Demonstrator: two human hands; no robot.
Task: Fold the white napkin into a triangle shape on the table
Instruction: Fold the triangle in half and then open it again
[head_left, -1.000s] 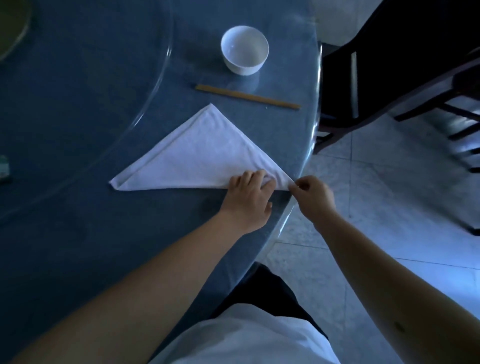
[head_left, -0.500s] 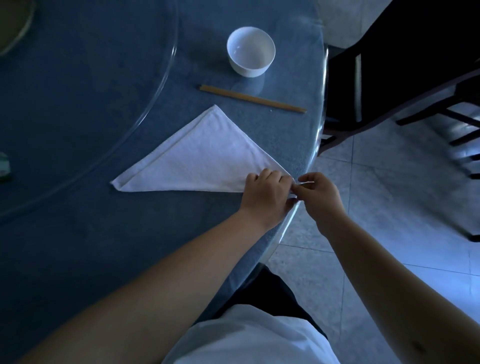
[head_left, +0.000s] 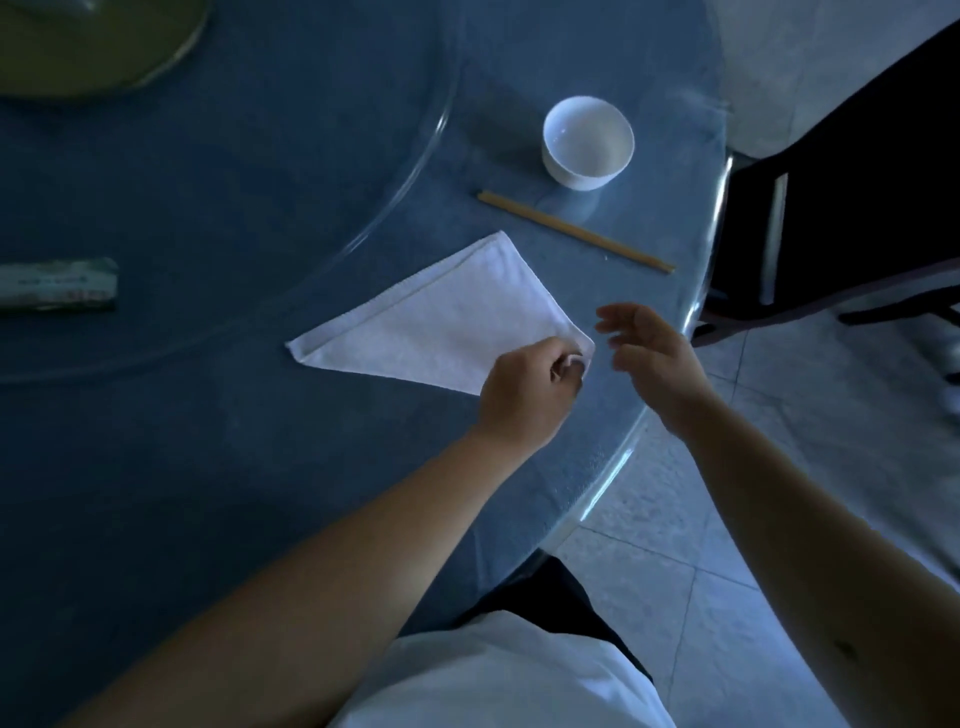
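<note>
The white napkin (head_left: 447, 322) lies folded as a triangle on the blue round table (head_left: 218, 467), near the table's right edge. My left hand (head_left: 524, 389) pinches the napkin's right corner, which curls up a little under my fingers. My right hand (head_left: 654, 358) hovers just to the right of that corner, fingers apart, holding nothing and not touching the cloth.
A white bowl (head_left: 588, 141) and a pair of wooden chopsticks (head_left: 574, 231) lie beyond the napkin. A glass turntable edge (head_left: 415, 171) curves past the napkin's left side. A wrapped packet (head_left: 57, 285) sits at far left. A dark chair (head_left: 841, 208) stands beside the table.
My right hand let go of the napkin's right corner and opened, lifting away to the right. My left hand took that corner in a pinch and shifted it inward.
</note>
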